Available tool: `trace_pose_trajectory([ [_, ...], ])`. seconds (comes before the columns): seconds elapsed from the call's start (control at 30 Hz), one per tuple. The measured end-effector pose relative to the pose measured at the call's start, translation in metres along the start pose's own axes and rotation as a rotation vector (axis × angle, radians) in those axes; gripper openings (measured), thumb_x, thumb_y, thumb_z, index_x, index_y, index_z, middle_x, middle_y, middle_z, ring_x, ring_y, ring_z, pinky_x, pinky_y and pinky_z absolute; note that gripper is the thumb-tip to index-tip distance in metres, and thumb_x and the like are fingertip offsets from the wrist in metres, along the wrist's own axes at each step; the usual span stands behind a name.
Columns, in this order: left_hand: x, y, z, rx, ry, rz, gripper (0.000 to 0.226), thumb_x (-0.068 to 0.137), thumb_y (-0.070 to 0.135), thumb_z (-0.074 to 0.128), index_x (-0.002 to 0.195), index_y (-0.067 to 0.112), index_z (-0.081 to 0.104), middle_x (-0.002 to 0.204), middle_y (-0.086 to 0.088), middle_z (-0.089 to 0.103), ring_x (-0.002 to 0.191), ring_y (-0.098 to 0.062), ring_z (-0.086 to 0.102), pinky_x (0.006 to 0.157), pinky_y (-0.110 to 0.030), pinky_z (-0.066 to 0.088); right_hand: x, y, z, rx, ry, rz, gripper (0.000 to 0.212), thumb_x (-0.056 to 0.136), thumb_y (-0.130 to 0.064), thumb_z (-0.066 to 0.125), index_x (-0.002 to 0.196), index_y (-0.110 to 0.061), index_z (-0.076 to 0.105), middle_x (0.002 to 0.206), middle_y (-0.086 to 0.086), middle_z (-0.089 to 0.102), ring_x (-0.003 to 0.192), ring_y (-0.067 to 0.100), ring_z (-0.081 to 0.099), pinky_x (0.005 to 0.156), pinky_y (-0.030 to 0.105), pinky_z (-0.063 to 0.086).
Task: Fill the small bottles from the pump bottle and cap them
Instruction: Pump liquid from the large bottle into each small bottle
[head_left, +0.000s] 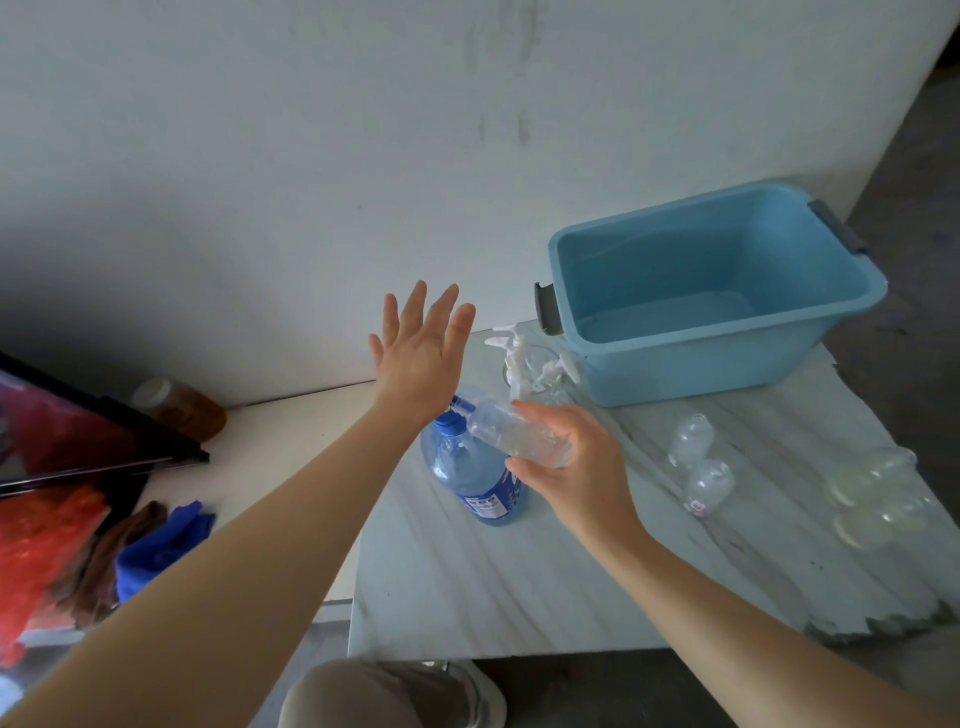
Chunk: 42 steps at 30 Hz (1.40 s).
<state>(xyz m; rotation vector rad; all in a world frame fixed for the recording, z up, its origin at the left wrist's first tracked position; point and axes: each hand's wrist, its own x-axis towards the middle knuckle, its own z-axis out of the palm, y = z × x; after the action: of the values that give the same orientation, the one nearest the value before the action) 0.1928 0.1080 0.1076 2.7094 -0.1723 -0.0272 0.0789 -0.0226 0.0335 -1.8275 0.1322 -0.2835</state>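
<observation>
A big blue pump bottle (478, 478) stands on the marble-patterned table (519, 582). My right hand (566, 462) grips a small clear bottle (514, 431), tilted with its mouth against the blue pump spout (462, 404). The heel of my left hand (421, 353) rests on the pump head, fingers spread and flat, holding nothing. Two more small clear bottles (698, 462) lie on the table to the right. White pump caps (524, 364) stand in a heap behind the pump bottle.
A light blue plastic tub (727, 353) sits at the back right. Pale round lids (872, 499) lie near the table's right edge. On the left are a brown jar (179, 408), a blue cloth (161, 545) and red items. A white wall rises behind.
</observation>
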Motion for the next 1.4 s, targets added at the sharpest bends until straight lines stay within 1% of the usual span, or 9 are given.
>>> trace_pose_trajectory([
  [0.1, 0.002, -0.002, 0.005, -0.045, 0.006, -0.009, 0.062, 0.093, 0.062, 0.010, 0.148, 0.038, 0.024, 0.161, 0.007, 0.008, 0.147, -0.018, -0.010, 0.118, -0.050, -0.002, 0.000, 0.001, -0.001, 0.002, -0.008, 0.005, 0.051, 0.067, -0.008, 0.077, 0.111, -0.032, 0.066, 0.106, -0.014, 0.066, 0.098, -0.008, 0.054, 0.079, 0.001, 0.036],
  [0.27, 0.010, -0.018, 0.020, -0.073, 0.062, 0.032, 0.097, 0.071, 0.086, -0.010, 0.146, 0.038, 0.030, 0.158, 0.006, 0.020, 0.148, -0.013, -0.001, 0.120, -0.046, 0.000, 0.000, 0.005, 0.000, 0.009, -0.026, 0.020, 0.052, 0.067, -0.008, 0.077, 0.110, -0.034, 0.065, 0.106, -0.016, 0.065, 0.097, -0.003, 0.057, 0.081, 0.005, 0.038],
  [0.4, 0.012, -0.021, 0.027, -0.059, 0.041, 0.007, 0.094, 0.074, 0.084, -0.008, 0.146, 0.037, 0.031, 0.158, 0.006, 0.022, 0.148, -0.013, 0.001, 0.120, -0.046, 0.002, 0.000, 0.011, 0.002, 0.014, -0.018, 0.025, 0.052, 0.067, -0.005, 0.076, 0.109, -0.034, 0.066, 0.106, -0.018, 0.065, 0.098, 0.000, 0.058, 0.085, 0.012, 0.043],
  [0.5, 0.006, -0.015, 0.028, -0.053, 0.005, -0.036, 0.065, 0.093, 0.064, 0.009, 0.147, 0.035, 0.031, 0.159, 0.003, 0.018, 0.148, -0.019, -0.003, 0.119, -0.047, 0.002, -0.003, 0.014, 0.006, 0.009, 0.004, 0.038, 0.053, 0.067, -0.005, 0.076, 0.109, -0.036, 0.064, 0.104, -0.018, 0.063, 0.097, 0.000, 0.058, 0.085, 0.010, 0.042],
  [0.57, 0.001, -0.012, 0.025, -0.057, -0.004, -0.059, 0.058, 0.096, 0.058, 0.014, 0.147, 0.035, 0.030, 0.160, 0.003, 0.015, 0.148, -0.019, -0.005, 0.119, -0.049, 0.002, -0.004, 0.013, 0.009, 0.004, 0.017, 0.034, 0.053, 0.067, -0.004, 0.075, 0.108, -0.036, 0.064, 0.103, -0.017, 0.063, 0.096, 0.000, 0.059, 0.085, 0.010, 0.042],
  [0.77, 0.000, -0.008, 0.016, -0.029, -0.028, -0.070, 0.059, 0.095, 0.061, 0.011, 0.148, 0.039, 0.023, 0.161, 0.006, 0.009, 0.148, -0.019, -0.008, 0.118, -0.050, 0.000, -0.002, 0.004, 0.004, -0.029, -0.031, 0.041, 0.050, 0.067, -0.008, 0.076, 0.110, -0.031, 0.065, 0.105, -0.018, 0.064, 0.099, 0.003, 0.057, 0.083, 0.003, 0.037],
  [0.93, 0.001, -0.002, 0.002, -0.032, 0.000, -0.004, 0.057, 0.096, 0.059, 0.011, 0.149, 0.039, 0.021, 0.161, 0.008, 0.007, 0.148, -0.018, -0.009, 0.117, -0.050, -0.003, 0.000, -0.009, -0.001, -0.015, -0.011, 0.001, 0.042, 0.070, -0.021, 0.080, 0.102, -0.039, 0.061, 0.100, -0.024, 0.061, 0.096, -0.004, 0.055, 0.082, 0.001, 0.035],
  [1.2, 0.005, -0.007, 0.010, -0.063, -0.001, -0.008, 0.062, 0.094, 0.063, 0.011, 0.147, 0.037, 0.027, 0.160, 0.006, 0.014, 0.148, -0.018, -0.005, 0.119, -0.048, 0.001, 0.003, -0.006, -0.002, -0.026, -0.014, -0.016, 0.038, 0.067, -0.032, 0.080, 0.102, -0.033, 0.067, 0.097, -0.018, 0.065, 0.093, 0.000, 0.058, 0.078, 0.003, 0.037],
  [1.4, 0.013, -0.020, 0.028, -0.032, 0.014, 0.008, 0.099, 0.069, 0.085, -0.009, 0.145, 0.037, 0.033, 0.157, 0.005, 0.024, 0.148, -0.013, 0.003, 0.120, -0.045, 0.002, 0.006, 0.003, 0.000, -0.024, -0.057, 0.011, 0.038, 0.063, -0.035, 0.077, 0.099, -0.030, 0.069, 0.092, -0.015, 0.067, 0.087, 0.002, 0.061, 0.078, 0.014, 0.045],
])
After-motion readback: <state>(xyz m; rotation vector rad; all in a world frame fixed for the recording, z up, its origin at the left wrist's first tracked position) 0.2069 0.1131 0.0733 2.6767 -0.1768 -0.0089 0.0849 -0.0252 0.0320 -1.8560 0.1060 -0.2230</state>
